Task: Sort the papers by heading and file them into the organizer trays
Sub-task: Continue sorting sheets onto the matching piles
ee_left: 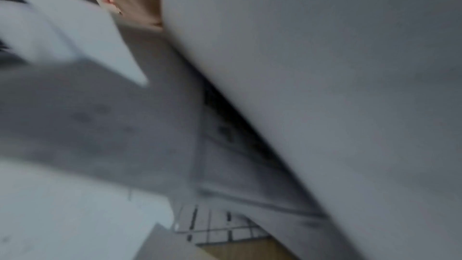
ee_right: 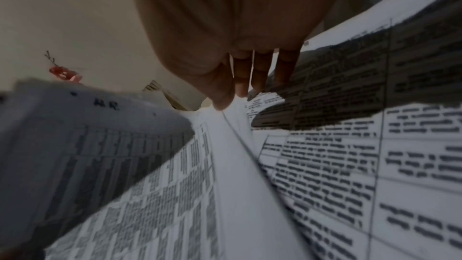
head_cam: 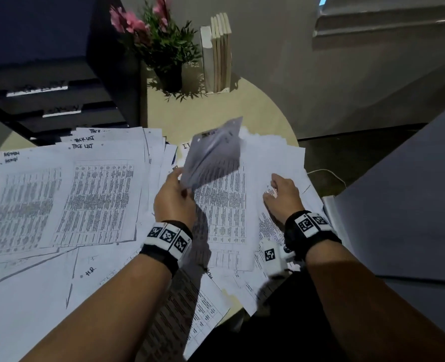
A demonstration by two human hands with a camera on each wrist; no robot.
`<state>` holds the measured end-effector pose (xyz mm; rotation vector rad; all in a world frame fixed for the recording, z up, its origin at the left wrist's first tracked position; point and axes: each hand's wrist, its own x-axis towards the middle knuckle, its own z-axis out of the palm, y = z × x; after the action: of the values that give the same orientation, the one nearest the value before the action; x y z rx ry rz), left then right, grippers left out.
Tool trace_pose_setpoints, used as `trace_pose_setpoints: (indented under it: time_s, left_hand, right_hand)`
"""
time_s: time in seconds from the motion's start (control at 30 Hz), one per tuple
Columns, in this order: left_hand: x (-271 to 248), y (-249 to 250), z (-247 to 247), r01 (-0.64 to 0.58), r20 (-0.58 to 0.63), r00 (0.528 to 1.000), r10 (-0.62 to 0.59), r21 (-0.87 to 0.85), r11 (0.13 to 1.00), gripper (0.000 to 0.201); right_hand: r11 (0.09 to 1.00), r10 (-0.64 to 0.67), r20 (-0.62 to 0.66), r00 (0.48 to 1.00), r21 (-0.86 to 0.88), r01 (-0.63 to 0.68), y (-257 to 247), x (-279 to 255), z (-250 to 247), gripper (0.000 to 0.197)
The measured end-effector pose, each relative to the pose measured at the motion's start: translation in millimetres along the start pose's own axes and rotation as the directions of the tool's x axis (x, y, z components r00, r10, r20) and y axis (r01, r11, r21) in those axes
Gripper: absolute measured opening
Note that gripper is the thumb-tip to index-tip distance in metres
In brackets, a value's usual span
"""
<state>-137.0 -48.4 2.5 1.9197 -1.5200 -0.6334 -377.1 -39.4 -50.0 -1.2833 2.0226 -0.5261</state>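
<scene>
Printed papers [head_cam: 98, 199] cover a round beige table [head_cam: 255, 108], spread under and to the left of both hands. Left hand [head_cam: 174, 197] pinches a lifted sheet [head_cam: 213, 155] by its lower corner, raised just above the pile. Right hand [head_cam: 284, 197] presses loosely spread fingers [ee_right: 260, 74] on the stack; black organizer trays [head_cam: 59, 100] stand beyond the left hand.

White papers [head_cam: 98, 194] printed with dense black-and-grey tables and headed in black handwriting; lifted sheet [head_cam: 213, 155] shaded bluish grey, with small punched holes near its top edge. Black organizer trays [head_cam: 57, 105] with white label strips, pale beige round table [head_cam: 263, 113], pink flowers [head_cam: 130, 20] over dark green leaves in a black pot [head_cam: 170, 78], cream books [head_cam: 220, 52]. Black wristbands [head_cam: 164, 241] carrying white blocks with black square-code patterns.
</scene>
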Motion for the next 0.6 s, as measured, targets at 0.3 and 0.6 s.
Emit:
trace_pose_setpoints:
  time_s: [0.3, 0.6]
  left_hand:
    - [21, 20, -37, -0.044, -0.079, 0.997, 0.007, -0.474, 0.88, 0.046]
    - [9, 21, -40, 0.12, 0.106, 0.992, -0.064, -0.714, 0.689, 0.058]
  right_hand:
    - [0.77, -0.07, -0.039, 0.997, 0.633, 0.079, -59, -15, -45, 0.082]
    - [0.669, -0.242, -0.094, 0.966, 0.705, 0.236, -92, -45, -47, 0.058]
